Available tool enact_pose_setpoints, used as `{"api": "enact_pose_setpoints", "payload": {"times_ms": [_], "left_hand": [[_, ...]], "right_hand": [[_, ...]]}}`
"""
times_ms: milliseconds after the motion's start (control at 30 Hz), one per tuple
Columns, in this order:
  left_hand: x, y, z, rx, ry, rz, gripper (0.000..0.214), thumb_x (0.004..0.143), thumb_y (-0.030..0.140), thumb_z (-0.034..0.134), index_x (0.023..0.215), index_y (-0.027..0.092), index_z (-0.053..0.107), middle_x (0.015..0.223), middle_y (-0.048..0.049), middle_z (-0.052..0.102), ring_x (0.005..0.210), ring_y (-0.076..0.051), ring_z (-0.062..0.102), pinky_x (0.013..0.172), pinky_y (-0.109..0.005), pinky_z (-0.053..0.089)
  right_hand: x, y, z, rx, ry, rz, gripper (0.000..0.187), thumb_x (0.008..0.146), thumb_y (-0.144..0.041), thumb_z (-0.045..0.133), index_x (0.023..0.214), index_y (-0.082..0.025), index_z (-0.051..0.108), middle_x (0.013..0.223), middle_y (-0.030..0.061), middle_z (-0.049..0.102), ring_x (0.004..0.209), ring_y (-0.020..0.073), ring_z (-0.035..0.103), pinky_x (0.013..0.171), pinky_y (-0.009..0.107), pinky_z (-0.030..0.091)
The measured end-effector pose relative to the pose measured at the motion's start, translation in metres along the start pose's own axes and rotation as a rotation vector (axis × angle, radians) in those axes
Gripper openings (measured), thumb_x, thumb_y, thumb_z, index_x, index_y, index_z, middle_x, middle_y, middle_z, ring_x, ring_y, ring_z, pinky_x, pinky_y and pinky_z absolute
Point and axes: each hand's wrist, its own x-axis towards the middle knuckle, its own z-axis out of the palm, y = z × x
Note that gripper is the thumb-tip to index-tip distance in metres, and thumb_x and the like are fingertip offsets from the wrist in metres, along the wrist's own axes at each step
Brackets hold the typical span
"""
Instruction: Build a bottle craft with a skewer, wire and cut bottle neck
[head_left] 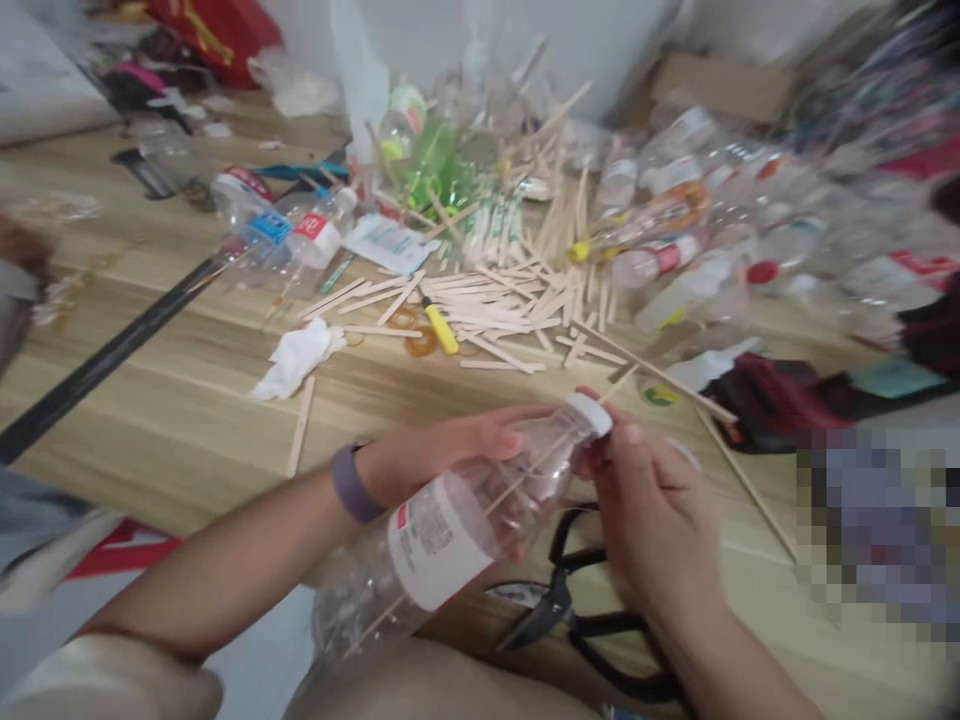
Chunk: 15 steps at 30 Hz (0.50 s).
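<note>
A clear plastic bottle point(442, 545) with a white label lies tilted above the table's near edge, its neck pointing up and right. My left hand point(480, 440) is wrapped around the bottle's upper part, thumb on top and the other fingers mostly hidden behind it. At the neck, the fingers of my right hand point(652, 500) are closed on the white bottle cap point(589, 415). A thin wooden stick point(510, 492) runs lengthwise inside the bottle, and a thin end shows beyond the cap. Black-handled scissors point(559, 600) lie beneath, close to my right hand.
Many flat wooden sticks point(495, 300) and a yellow-handled tool point(440, 325) lie ahead. Plastic bottles point(667, 250) crowd the right, near a dark red tool point(772, 395). Crumpled tissue point(300, 355) and a long black strip point(112, 355) lie left. Another person's hand point(22, 245) shows at the left edge.
</note>
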Motion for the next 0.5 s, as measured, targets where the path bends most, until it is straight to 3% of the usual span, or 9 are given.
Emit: {"api": "enact_pose_setpoints", "payload": {"times_ms": [67, 167, 300, 400, 433, 500], "left_hand": [[0.000, -0.003, -0.006, 0.023, -0.023, 0.046, 0.065, 0.077, 0.053, 0.073, 0.133, 0.026, 0.055, 0.108, -0.0084, 0.061, 0.075, -0.018, 0.063, 0.059, -0.031, 0.059], [-0.002, -0.005, -0.010, 0.054, -0.053, 0.078, 0.062, 0.083, 0.056, 0.065, 0.135, 0.024, 0.052, 0.096, -0.0089, 0.067, 0.071, -0.019, 0.067, 0.060, -0.032, 0.059], [-0.003, -0.006, -0.013, 0.025, -0.015, 0.066, 0.071, 0.082, 0.056, 0.066, 0.143, 0.026, 0.044, 0.091, -0.0086, 0.071, 0.066, -0.020, 0.070, 0.054, -0.028, 0.057], [-0.003, -0.008, -0.015, 0.004, -0.021, 0.047, 0.070, 0.083, 0.053, 0.066, 0.143, 0.025, 0.043, 0.090, -0.0086, 0.072, 0.067, -0.021, 0.071, 0.054, -0.029, 0.058], [-0.003, -0.008, -0.015, -0.003, -0.024, 0.043, 0.070, 0.084, 0.052, 0.066, 0.144, 0.025, 0.043, 0.090, -0.0084, 0.072, 0.067, -0.021, 0.071, 0.055, -0.030, 0.058], [-0.003, -0.009, -0.014, -0.017, -0.027, 0.032, 0.069, 0.083, 0.050, 0.067, 0.143, 0.025, 0.043, 0.091, -0.0080, 0.072, 0.068, -0.020, 0.071, 0.056, -0.031, 0.059]], "right_hand": [[-0.002, -0.002, -0.004, -0.079, -0.024, -0.061, 0.027, 0.096, -0.046, 0.055, 0.090, -0.026, 0.072, 0.068, -0.0013, 0.058, 0.068, 0.0164, 0.054, 0.068, 0.031, 0.042], [-0.004, -0.007, -0.007, -0.144, -0.004, -0.096, 0.030, 0.097, -0.043, 0.054, 0.078, -0.024, 0.067, 0.063, -0.0015, 0.058, 0.059, 0.0146, 0.052, 0.060, 0.029, 0.040], [-0.004, -0.012, -0.012, -0.100, 0.206, -0.349, 0.028, 0.095, -0.036, 0.059, 0.069, -0.024, 0.056, 0.065, -0.0026, 0.051, 0.063, 0.0149, 0.049, 0.063, 0.029, 0.039], [0.002, -0.012, -0.017, -0.030, 0.362, -0.423, 0.012, 0.094, -0.039, 0.059, 0.094, -0.028, 0.065, 0.092, 0.0010, 0.060, 0.088, 0.0188, 0.057, 0.081, 0.033, 0.042], [0.004, -0.012, -0.019, -0.036, 0.352, -0.409, 0.019, 0.095, -0.043, 0.056, 0.105, -0.030, 0.066, 0.104, 0.0028, 0.062, 0.100, 0.0208, 0.057, 0.089, 0.035, 0.042], [0.007, -0.010, -0.022, -0.071, 0.199, -0.367, 0.034, 0.097, -0.050, 0.049, 0.124, -0.033, 0.062, 0.123, 0.0054, 0.063, 0.119, 0.0249, 0.054, 0.101, 0.042, 0.037]]}}
